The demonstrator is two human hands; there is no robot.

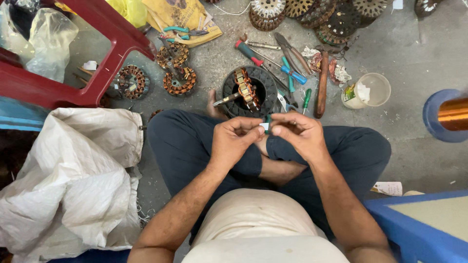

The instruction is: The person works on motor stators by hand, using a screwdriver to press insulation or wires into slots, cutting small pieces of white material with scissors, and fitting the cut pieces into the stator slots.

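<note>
While the person sits cross-legged on the concrete floor (419, 44), a small white piece (263, 127) is pinched between the fingertips of both hands above the lap; the left hand (234, 139) is closed on one end of it and the right hand (300, 134) is closed on the other, thumbs and forefingers almost meeting; what the piece is cannot be told, though something green shows just beside it. Just beyond the hands a black round motor housing (246, 90) is seen on the floor, a copper-wound stator (246, 87) standing on edge in its middle; to the right of the housing a red-handled screwdriver (249, 52), blue-handled pliers (291, 72), a green-handled screwdriver (306, 99) and a wooden handle (321, 85) are scattered close together; farther right of the housing a translucent plastic cup (371, 89) is set. To the left of the housing two copper-wound stators (176, 68) lie touching, and another (132, 82) is seen beneath a red plastic stool (87, 53); beyond the housing a pile of bare stator cores (317, 12) is stacked. Well to the left of the housing a crumpled white sack (73, 180) is heaped; at the far right edge a spool of copper wire (451, 114) is partly shown.
</note>
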